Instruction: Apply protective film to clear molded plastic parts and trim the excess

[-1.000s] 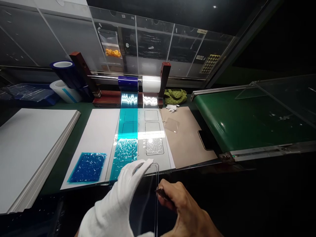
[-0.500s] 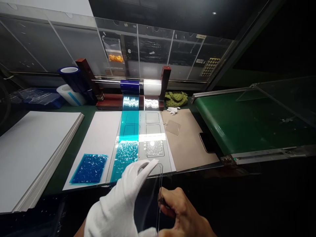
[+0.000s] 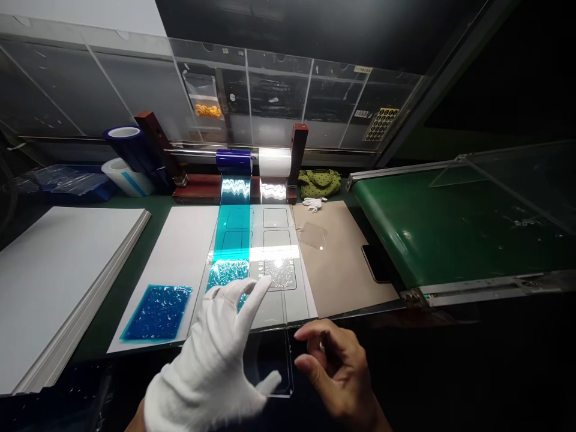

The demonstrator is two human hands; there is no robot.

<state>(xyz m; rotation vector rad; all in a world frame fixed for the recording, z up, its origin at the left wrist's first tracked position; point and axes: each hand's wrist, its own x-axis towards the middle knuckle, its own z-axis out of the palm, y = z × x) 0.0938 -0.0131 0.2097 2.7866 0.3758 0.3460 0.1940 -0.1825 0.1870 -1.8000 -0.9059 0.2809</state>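
Note:
My left hand (image 3: 209, 360), in a white cotton glove, spreads its fingers around a clear plastic sheet (image 3: 270, 360) with cut corners, thumb tip over the sheet's lower part. The sheet's upper part is hard to see against the board behind. My bare right hand (image 3: 339, 372) is just right of the sheet, apart from it. It pinches a small dark tool (image 3: 324, 342) between thumb and fingers. Beyond both hands lies a white board with a cyan film strip (image 3: 231, 240) and rounded-rectangle outlines (image 3: 276, 237).
Blue and clear film rolls (image 3: 234, 161) sit on a rail at the back. A blue film patch (image 3: 156, 312) lies left, by a white board stack (image 3: 67, 288). A phone (image 3: 374, 264) rests on a tan sheet (image 3: 337, 258), beside a green conveyor (image 3: 450, 234) on the right.
The clear sheet has gone from near edge-on to flatter and lower. My right hand has let go of its edge and moved right. My left fingers have opened wider.

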